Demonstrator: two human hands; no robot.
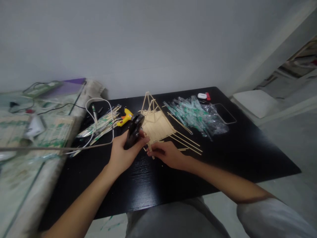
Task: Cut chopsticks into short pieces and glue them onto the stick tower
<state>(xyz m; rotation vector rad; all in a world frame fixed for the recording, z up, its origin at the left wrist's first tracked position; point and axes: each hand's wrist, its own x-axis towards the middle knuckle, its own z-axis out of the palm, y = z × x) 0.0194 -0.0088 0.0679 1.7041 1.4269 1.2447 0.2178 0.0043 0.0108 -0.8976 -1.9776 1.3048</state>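
Note:
My left hand [123, 154] is closed around a dark black hand-held tool [134, 130]; its exact kind is not clear. The left fingertips also reach the upper part of a few short wooden sticks [150, 145]. My right hand [168, 154] pinches those sticks near their lower end. Right behind both hands lies a flat panel of wooden sticks [158, 125] laid side by side. A pointed frame of sticks [149, 99] rises over the panel's far end. To the left of the tool lies a yellow glue gun [125, 117].
Several loose sticks [186, 142] lie right of the panel. Clear-and-green wrappers [189, 114], a phone-like dark slab [226, 114] and a white case [202, 96] are on the black table [153, 185]. Wrapped chopsticks [101, 124] and a white cable [113, 123] lie left.

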